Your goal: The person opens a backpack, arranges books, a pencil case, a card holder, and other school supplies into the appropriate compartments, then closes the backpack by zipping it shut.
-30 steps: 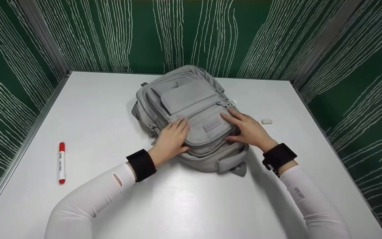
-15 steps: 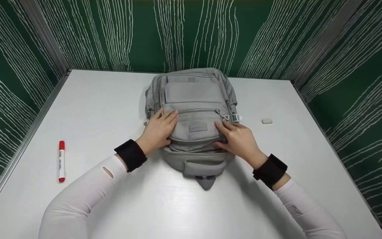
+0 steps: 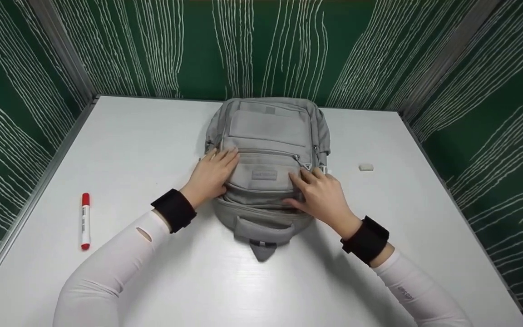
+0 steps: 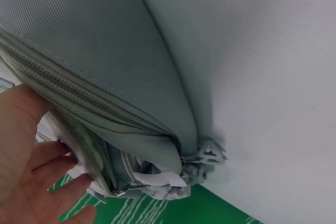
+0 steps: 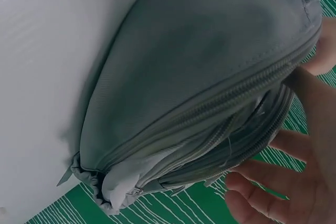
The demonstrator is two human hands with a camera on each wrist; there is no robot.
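Observation:
A grey backpack [image 3: 268, 125] lies on the white table with its front pockets up and its top handle [image 3: 263, 231] toward me. My left hand [image 3: 210, 175] grips its left side, fingers over the front pocket. On the right side my right hand [image 3: 323, 195] holds the same front section, fingertips beside the label [image 3: 264, 175]. In the left wrist view the thumb sits at a zipper seam [image 4: 63, 85] and the fingers lie along the pocket edge. The right wrist view has the thumb tucked into the fold between zippered layers [image 5: 226, 135]. The backpack's underside is hidden.
A red-capped white marker [image 3: 85, 222] lies at the left of the table [image 3: 252, 290]. To the right of the backpack is a small white block like an eraser [image 3: 366, 167]. Green walls [image 3: 279, 50] with white streaks stand behind and at both sides.
The backpack has turned from slanted to nearly straight, its handle end swinging left toward the middle. Both hands have moved left with it and keep their hold. Marker and white block stay put.

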